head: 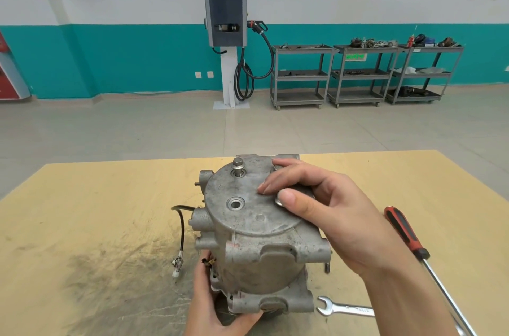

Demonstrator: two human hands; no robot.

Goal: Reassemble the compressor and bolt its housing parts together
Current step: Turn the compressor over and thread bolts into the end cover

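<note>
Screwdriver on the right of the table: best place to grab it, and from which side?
Grip the screwdriver by its red-and-black handle, coming from above on the right. The handle lies flat on the table, points away from the person, and is clear of the right hand.

surface: yellow table (96,211) | on it: compressor (256,239); wrench (344,309); screwdriver (413,247); wired connector (177,264)
</note>
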